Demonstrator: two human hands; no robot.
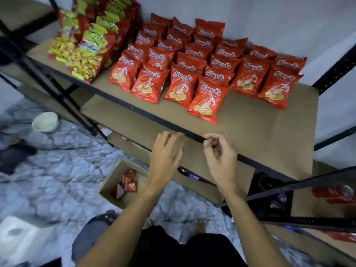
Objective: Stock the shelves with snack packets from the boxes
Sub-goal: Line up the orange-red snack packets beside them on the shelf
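Several red snack packets [204, 101] stand in rows on the brown shelf board [260, 128], reaching back to the white wall. Left of them lies a pile of yellow-and-red snack packets [84, 54]. On the floor below, an open cardboard box [109, 182] holds three red packets [128, 183]. My left hand [166, 153] hovers at the shelf's front edge with relaxed fingers, holding nothing. My right hand [219, 153] is beside it, fingers loosely curled, also empty. Both are in front of the nearest red packet, apart from it.
Black metal uprights [44, 78] frame the shelf unit; lower shelves [317, 205] at the right hold dark and red packets. A white bowl [45, 122] sits on the marble-patterned floor at left. A white object [17, 239] lies at the bottom left.
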